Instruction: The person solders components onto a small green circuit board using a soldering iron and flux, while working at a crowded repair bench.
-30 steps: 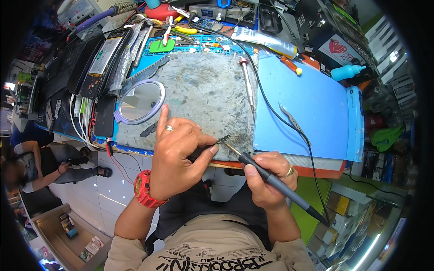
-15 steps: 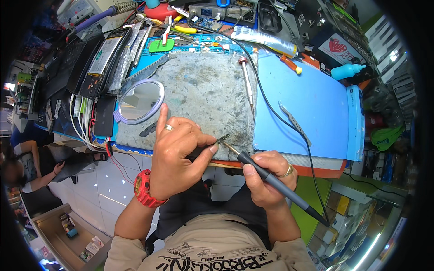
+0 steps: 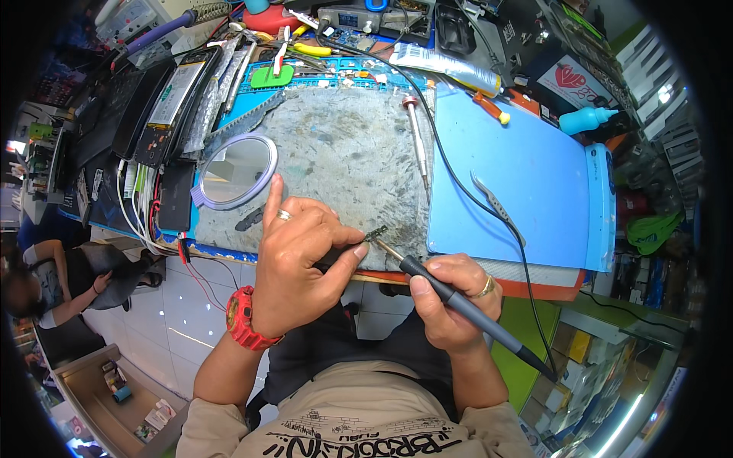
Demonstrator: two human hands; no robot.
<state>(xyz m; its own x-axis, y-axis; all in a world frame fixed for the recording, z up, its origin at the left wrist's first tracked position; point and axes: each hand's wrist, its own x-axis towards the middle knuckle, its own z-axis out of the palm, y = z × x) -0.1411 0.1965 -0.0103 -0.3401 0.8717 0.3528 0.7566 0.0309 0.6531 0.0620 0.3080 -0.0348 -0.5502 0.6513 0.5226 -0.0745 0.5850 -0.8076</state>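
Observation:
Between the thumb and fingers of my left hand point(image 3: 309, 244) is pinched a small dark circuit board point(image 3: 376, 233), held just above the near edge of the work mat. My left index finger stretches toward a round mirror with a lilac frame point(image 3: 238, 172). In my right hand point(image 3: 458, 298) I grip a grey soldering iron point(image 3: 481, 324) like a pen. Its metal tip meets the small board, or lies very close to it. My fingers hide part of the board.
A stained grey mat point(image 3: 336, 145) covers the bench. On it lies a screwdriver point(image 3: 416, 141). To the right, tweezers point(image 3: 496, 204) and the iron's black cable cross a blue sheet point(image 3: 519, 153). Opened phones point(image 3: 172, 103) stand at left. Someone sits beyond the left side.
My hands, the small board and the soldering iron stay almost exactly in place. The seated person at the left has shifted a leg slightly.

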